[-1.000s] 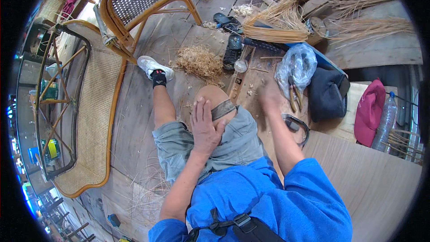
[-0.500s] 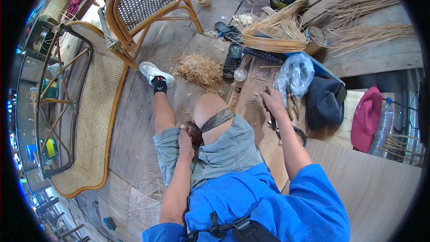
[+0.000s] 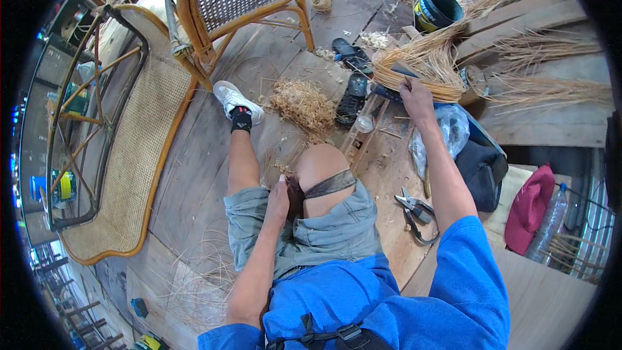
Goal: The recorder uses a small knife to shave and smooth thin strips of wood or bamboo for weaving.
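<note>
My left hand is closed beside my raised knee, thumb up, against a dark brown piece that rests by the thigh. Pale shavings lie just past its fingertips; whatever it pinches is too small to tell. My right hand reaches forward to the coiled bundle of rattan strands, fingers curled at the bundle's near edge beside a dark bar. What those fingers grip is hidden. Cutting pliers lie on the wooden board below my right forearm. A dark band circles my knee.
A cane chair stands ahead, and a woven cane panel lies left. Shavings, black sandals and a dark bucket are in front. A plastic bag, black cap, red cap and bottle sit right.
My right hand has moved forward from above the board to the rattan bundle; the dark tool it held no longer shows clearly. The pliers are now uncovered. My left hand stays by the knee.
</note>
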The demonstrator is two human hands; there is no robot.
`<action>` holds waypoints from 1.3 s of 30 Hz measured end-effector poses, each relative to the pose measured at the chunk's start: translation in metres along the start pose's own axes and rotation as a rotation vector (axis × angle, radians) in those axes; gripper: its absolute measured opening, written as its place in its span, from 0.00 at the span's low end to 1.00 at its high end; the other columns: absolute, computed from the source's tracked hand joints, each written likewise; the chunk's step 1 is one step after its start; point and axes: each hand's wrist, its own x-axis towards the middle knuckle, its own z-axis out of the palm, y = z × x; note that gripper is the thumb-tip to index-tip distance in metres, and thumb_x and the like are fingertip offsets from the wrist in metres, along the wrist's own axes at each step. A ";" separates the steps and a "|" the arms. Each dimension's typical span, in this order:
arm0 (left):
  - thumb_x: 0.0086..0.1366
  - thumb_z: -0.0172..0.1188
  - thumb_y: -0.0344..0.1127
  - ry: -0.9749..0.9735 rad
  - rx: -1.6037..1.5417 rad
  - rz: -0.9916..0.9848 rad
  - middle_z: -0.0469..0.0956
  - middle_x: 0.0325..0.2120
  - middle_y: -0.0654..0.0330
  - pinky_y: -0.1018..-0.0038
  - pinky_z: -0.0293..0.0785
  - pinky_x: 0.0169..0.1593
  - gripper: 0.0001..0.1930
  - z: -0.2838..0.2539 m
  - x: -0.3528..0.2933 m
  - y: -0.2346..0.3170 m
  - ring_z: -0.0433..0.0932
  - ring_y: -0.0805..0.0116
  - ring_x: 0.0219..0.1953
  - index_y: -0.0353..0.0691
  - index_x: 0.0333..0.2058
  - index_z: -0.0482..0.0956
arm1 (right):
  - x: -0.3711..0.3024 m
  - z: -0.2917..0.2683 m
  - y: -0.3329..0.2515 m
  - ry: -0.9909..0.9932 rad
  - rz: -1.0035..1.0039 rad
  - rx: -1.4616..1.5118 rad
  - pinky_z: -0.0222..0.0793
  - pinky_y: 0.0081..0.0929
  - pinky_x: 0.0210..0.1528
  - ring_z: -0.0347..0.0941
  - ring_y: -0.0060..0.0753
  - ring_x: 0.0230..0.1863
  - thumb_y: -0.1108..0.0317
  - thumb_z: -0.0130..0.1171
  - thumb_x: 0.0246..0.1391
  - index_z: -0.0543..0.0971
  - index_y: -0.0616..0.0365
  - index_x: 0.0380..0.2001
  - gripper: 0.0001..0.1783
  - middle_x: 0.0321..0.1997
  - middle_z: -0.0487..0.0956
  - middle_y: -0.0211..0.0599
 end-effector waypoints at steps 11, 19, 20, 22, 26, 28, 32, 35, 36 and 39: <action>0.67 0.37 0.43 -0.045 0.276 -0.155 0.73 0.35 0.38 0.56 0.66 0.42 0.20 0.002 0.014 -0.002 0.71 0.39 0.40 0.32 0.39 0.73 | 0.053 0.053 -0.013 -0.252 0.012 -0.642 0.71 0.42 0.41 0.75 0.51 0.40 0.69 0.42 0.54 0.76 0.59 0.36 0.13 0.40 0.77 0.46; 0.63 0.43 0.34 -0.162 0.248 -0.009 0.72 0.27 0.42 0.60 0.66 0.37 0.12 0.000 0.024 -0.012 0.70 0.43 0.33 0.32 0.34 0.73 | 0.051 0.050 -0.007 -0.294 -0.013 -0.816 0.73 0.41 0.36 0.76 0.49 0.36 0.70 0.44 0.51 0.76 0.59 0.34 0.12 0.35 0.78 0.50; 0.61 0.43 0.31 -0.128 0.256 0.059 0.71 0.27 0.44 0.61 0.66 0.37 0.11 0.000 0.022 -0.016 0.70 0.45 0.33 0.32 0.33 0.73 | 0.047 0.051 -0.009 -0.207 -0.026 -0.765 0.71 0.42 0.38 0.76 0.50 0.37 0.66 0.48 0.50 0.76 0.57 0.34 0.12 0.36 0.77 0.51; 0.59 0.44 0.28 -0.143 0.177 0.027 0.71 0.27 0.45 0.62 0.67 0.36 0.10 -0.001 0.023 -0.023 0.70 0.47 0.32 0.31 0.34 0.72 | 0.052 0.036 -0.020 -0.153 0.095 -0.677 0.70 0.43 0.39 0.75 0.52 0.38 0.63 0.49 0.49 0.76 0.56 0.35 0.12 0.37 0.77 0.51; 0.58 0.44 0.24 -0.221 0.274 0.143 0.71 0.31 0.49 0.66 0.68 0.36 0.12 -0.005 0.023 -0.046 0.71 0.51 0.32 0.30 0.40 0.70 | 0.084 -0.018 0.027 -0.037 0.228 -0.449 0.67 0.45 0.43 0.72 0.57 0.41 0.59 0.49 0.48 0.77 0.56 0.32 0.14 0.37 0.77 0.53; 0.62 0.42 0.33 -0.191 0.231 0.161 0.73 0.31 0.47 0.66 0.67 0.39 0.14 0.000 0.025 -0.069 0.72 0.52 0.34 0.30 0.41 0.71 | 0.098 -0.038 0.072 -0.052 0.307 -0.414 0.67 0.44 0.44 0.72 0.57 0.42 0.61 0.48 0.48 0.78 0.58 0.31 0.14 0.37 0.77 0.54; 0.67 0.41 0.40 -0.163 0.073 -0.133 0.75 0.27 0.49 0.69 0.68 0.38 0.18 0.006 0.029 -0.070 0.74 0.58 0.32 0.31 0.40 0.73 | 0.102 -0.057 0.123 -0.053 0.567 -0.470 0.66 0.42 0.47 0.72 0.56 0.46 0.60 0.51 0.44 0.78 0.65 0.34 0.19 0.40 0.76 0.59; 0.67 0.41 0.37 -0.228 -0.319 -0.243 0.73 0.24 0.55 0.73 0.67 0.33 0.15 0.002 0.022 -0.032 0.71 0.66 0.27 0.32 0.40 0.72 | 0.094 -0.066 0.106 -0.063 0.626 -0.441 0.66 0.43 0.49 0.70 0.58 0.48 0.59 0.53 0.43 0.76 0.71 0.36 0.24 0.43 0.74 0.62; 0.67 0.41 0.37 -0.227 -0.309 -0.247 0.73 0.24 0.55 0.73 0.67 0.33 0.15 0.001 0.022 -0.033 0.71 0.66 0.27 0.32 0.40 0.72 | 0.094 -0.069 0.099 -0.105 0.674 -0.485 0.65 0.41 0.50 0.69 0.55 0.50 0.59 0.52 0.45 0.76 0.68 0.39 0.23 0.46 0.73 0.58; 0.66 0.42 0.34 -0.191 -0.138 -0.342 0.70 0.22 0.60 0.77 0.65 0.30 0.12 -0.001 0.026 -0.054 0.67 0.72 0.24 0.34 0.41 0.72 | 0.095 -0.070 0.099 -0.168 0.753 -0.525 0.64 0.40 0.53 0.68 0.51 0.54 0.62 0.50 0.47 0.75 0.64 0.45 0.23 0.52 0.71 0.53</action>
